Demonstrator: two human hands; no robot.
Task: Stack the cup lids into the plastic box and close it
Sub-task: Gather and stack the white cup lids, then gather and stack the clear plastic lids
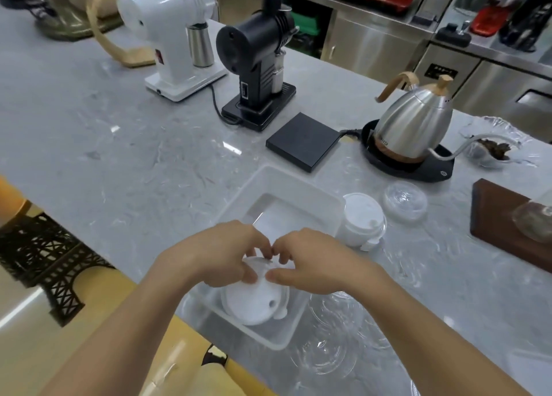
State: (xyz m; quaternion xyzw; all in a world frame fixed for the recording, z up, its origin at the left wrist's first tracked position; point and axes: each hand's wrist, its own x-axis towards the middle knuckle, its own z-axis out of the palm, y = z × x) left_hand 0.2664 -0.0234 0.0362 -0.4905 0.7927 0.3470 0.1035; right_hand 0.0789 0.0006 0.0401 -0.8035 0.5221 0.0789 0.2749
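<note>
A clear plastic box (277,340) sits at the counter's near edge with a stack of white cup lids (254,304) inside it. Both hands hold the top of that stack: my left hand (222,253) pinches its left rim, my right hand (310,261) its right rim. The box's translucent cover (286,186) lies flat just behind. To its right stands another stack of white lids (363,218), and beyond it a clear domed lid (404,201). Several clear lids (331,336) lie on the counter right of the box.
Behind stand a black scale (303,140), a steel kettle on a black base (413,127), a black grinder (258,67) and a white grinder (173,40). A wooden board (495,216) is at the right. A dark tower model (50,264) stands below the counter edge.
</note>
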